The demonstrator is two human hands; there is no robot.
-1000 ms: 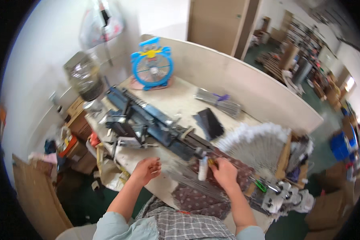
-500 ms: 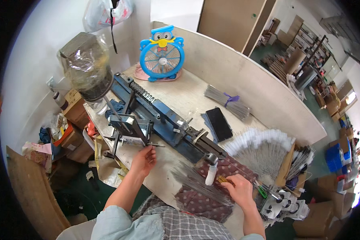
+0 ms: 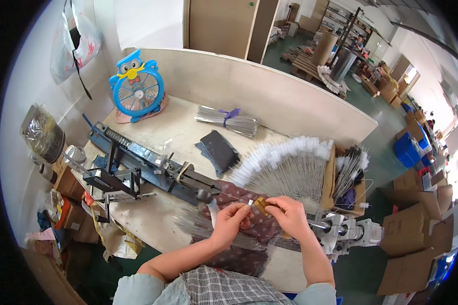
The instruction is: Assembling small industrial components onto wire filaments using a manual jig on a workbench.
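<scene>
My left hand [image 3: 229,223] is closed in a pinch, with a small white piece [image 3: 250,202] showing at its fingertips. The kind of that piece is too small to tell. Right beside it, my right hand [image 3: 291,216] grips a small brass-coloured block [image 3: 261,204] between thumb and fingers. Both hands are over a brown polka-dot cloth [image 3: 263,230] at the table's front. Loose thin metal wires [image 3: 191,223] lie partly on the cloth, left of my hands. A lever with a round grey knob [image 3: 204,196] and white-wrapped handle stands just behind my left hand.
A blue metal bench machine [image 3: 142,170] crosses the table's left half. Behind lie a fan of white-tipped wires [image 3: 290,168], a phone [image 3: 220,151], a tied wire bundle [image 3: 226,121] and a blue toy-shaped fan [image 3: 137,91]. A silver clamp device [image 3: 343,231] sits at the right edge.
My left hand has left the machine's rod and come right, beside my right hand, with a white piece in its fingertips. My right hand has lifted the brass block. The view has swung right.
</scene>
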